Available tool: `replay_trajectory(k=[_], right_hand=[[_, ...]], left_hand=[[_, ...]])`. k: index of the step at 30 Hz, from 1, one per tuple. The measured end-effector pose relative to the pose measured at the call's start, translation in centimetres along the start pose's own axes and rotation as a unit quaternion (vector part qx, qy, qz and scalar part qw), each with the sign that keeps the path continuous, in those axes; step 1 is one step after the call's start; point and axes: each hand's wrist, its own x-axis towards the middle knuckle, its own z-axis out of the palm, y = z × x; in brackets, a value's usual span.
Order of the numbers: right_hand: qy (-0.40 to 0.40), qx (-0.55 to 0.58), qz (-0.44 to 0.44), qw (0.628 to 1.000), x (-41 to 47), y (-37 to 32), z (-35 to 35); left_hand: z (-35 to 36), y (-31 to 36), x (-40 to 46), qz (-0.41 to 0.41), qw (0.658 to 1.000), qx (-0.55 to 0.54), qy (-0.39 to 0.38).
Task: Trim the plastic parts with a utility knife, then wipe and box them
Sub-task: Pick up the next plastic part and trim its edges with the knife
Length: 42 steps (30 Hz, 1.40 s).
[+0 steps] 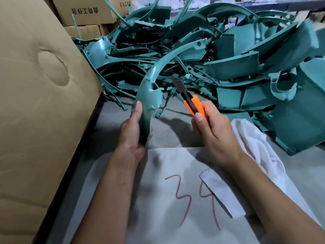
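From the head camera, your left hand (134,132) grips the lower end of a curved teal plastic part (151,85), held upright above the grey table (175,136). Your right hand (213,131) is wrapped around the orange utility knife (189,99), blade out beside the part's inner edge. A white cloth (255,143) lies under your right wrist, near the teal pile (228,55).
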Motion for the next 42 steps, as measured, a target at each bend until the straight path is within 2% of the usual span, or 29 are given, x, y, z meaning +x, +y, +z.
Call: replay_trajectory(k=[5, 9, 12, 16, 19, 21, 23, 28, 35, 40, 42], right_hand=[[-0.032, 0.025, -0.033, 0.999, -0.3, -0.6, 0.4], [-0.012, 0.022, -0.019, 0.999, -0.1, -0.3, 0.4], [0.023, 0.003, -0.013, 1.0, 0.0, 0.0, 0.3], [0.027, -0.05, -0.07, 0.996, -0.2, -0.4, 0.7], [0.081, -0.104, -0.038, 0.991, 0.1, -0.1, 0.8], [0.096, -0.103, -0.018, 0.99, 0.2, -0.1, 0.4], [0.094, -0.083, -0.036, 0.991, 0.2, -0.2, 0.3], [0.054, -0.119, -0.067, 0.989, 0.2, -0.3, 0.5], [0.122, -0.146, -0.034, 0.981, 0.3, -0.2, 0.6], [0.134, -0.143, -0.046, 0.98, 0.4, -0.4, 0.5], [0.161, -0.161, -0.03, 0.973, 0.4, -0.2, 0.4]], left_hand=[[0.9, -0.4, -0.7, -0.083, 0.984, -0.062, -0.142], [1.2, -0.5, -1.1, -0.148, 0.964, -0.117, -0.188], [1.5, -0.5, -1.4, -0.17, 0.96, -0.126, -0.181], [2.1, -0.7, -1.5, -0.201, 0.955, -0.146, -0.162], [2.3, -0.7, -1.5, -0.209, 0.951, -0.157, -0.164], [2.5, -0.8, -1.6, -0.199, 0.955, -0.153, -0.159], [2.7, -0.8, -1.7, -0.202, 0.955, -0.153, -0.155], [2.7, -0.7, -1.9, -0.234, 0.939, -0.18, -0.176], [2.2, -0.8, -1.7, -0.288, 0.917, -0.207, -0.185], [2.1, -1.0, -1.5, -0.289, 0.914, -0.202, -0.199], [2.0, -1.0, -1.4, -0.276, 0.922, -0.193, -0.191]])
